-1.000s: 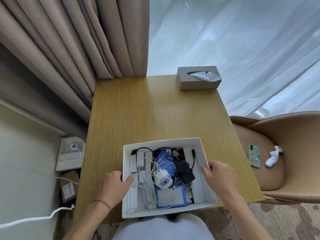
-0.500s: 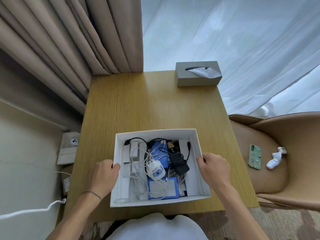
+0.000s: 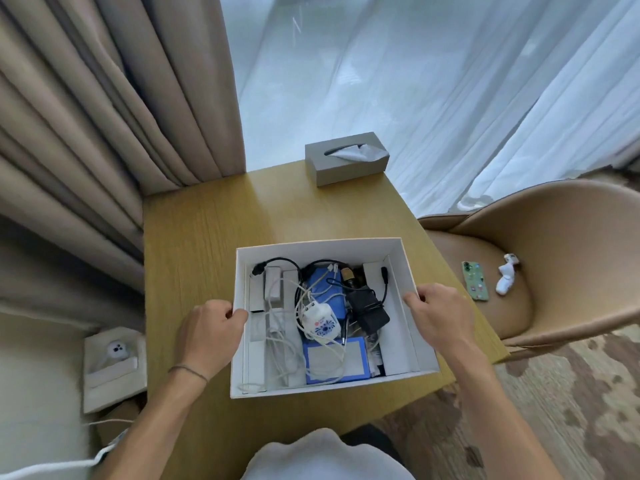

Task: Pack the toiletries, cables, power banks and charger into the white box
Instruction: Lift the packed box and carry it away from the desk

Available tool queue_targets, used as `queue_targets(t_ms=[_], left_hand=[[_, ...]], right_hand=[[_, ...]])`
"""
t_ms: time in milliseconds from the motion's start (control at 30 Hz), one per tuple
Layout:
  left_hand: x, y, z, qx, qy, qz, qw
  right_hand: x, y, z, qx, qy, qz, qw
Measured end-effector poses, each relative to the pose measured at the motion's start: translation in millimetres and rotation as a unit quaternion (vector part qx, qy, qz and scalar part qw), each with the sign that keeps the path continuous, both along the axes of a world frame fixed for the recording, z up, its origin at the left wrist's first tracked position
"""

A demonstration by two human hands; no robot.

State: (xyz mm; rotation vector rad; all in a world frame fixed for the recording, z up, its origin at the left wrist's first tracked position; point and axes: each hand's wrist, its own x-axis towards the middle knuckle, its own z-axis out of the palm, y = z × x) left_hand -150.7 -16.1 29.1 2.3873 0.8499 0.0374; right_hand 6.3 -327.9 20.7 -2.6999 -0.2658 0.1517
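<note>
white box [image 3: 410, 268] | black charger [image 3: 367, 308] | blue power bank [image 3: 335, 358] | grey tissue box [image 3: 346, 168] | wood-grain yellow-brown table [image 3: 207, 237] | green phone [image 3: 475, 280]

Tangled white cables [image 3: 294, 344] and a black charger brick [image 3: 367, 308] hide much of the blue flat power banks [image 3: 335, 362], whose label print is too small to read.

Bare table [image 3: 214, 237] beyond box [image 3: 322, 244]; tissue box [image 3: 346, 164] far corner.
</note>
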Motion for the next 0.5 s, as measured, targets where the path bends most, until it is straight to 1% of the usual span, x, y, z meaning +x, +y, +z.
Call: queue_targets(t_ms=[267,500], left_hand=[[-3.8,6.4,4.6,-0.003,-0.021,-0.105,0.994],[0.7,-29.2,15.6,-0.005,-0.013,-0.206,0.978]], right_hand=[[-67.5,-19.4,18.8,-0.029,-0.001,-0.100,0.995],[-141.2,-65.3,27.8,-0.006,0.008,-0.219,0.976]])
